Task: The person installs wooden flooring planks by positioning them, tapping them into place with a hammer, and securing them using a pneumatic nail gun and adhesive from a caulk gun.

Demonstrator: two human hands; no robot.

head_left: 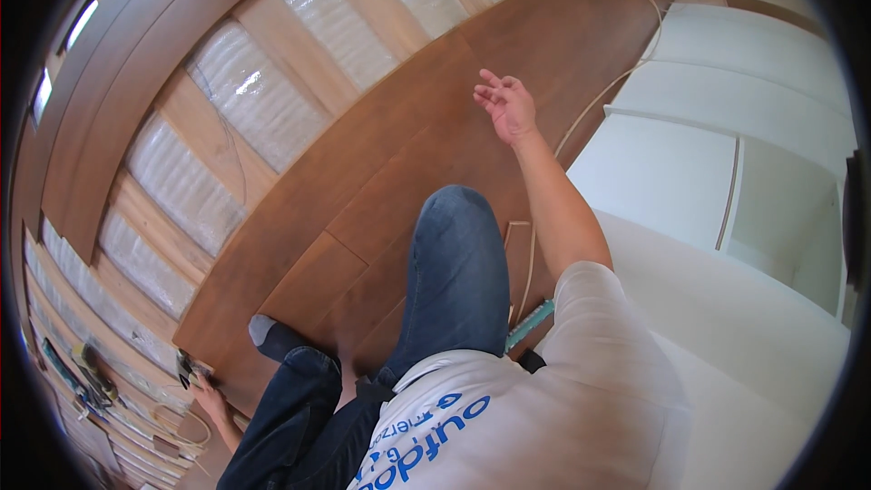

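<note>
My right hand [508,109] is raised above the brown floorboards [390,172], fingers loosely apart, holding nothing. Far to the lower left, my left hand [209,394] is at the end of the laid boards. Its fingers curl at a small dark object with a metallic part [187,370], too small and partly hidden to name. My jeans-clad knee [458,227] rests over the boards, and a grey-toed sock [263,328] lies near their curved-looking edge.
Wooden joists [295,59] with shiny wrapped insulation [249,82] between them run beyond the boards. A white cabinet [671,172] stands at right, with a pale cable [594,100] beside it. A teal tool [531,325] lies near my hip. Yellowish tools [92,368] lie far left.
</note>
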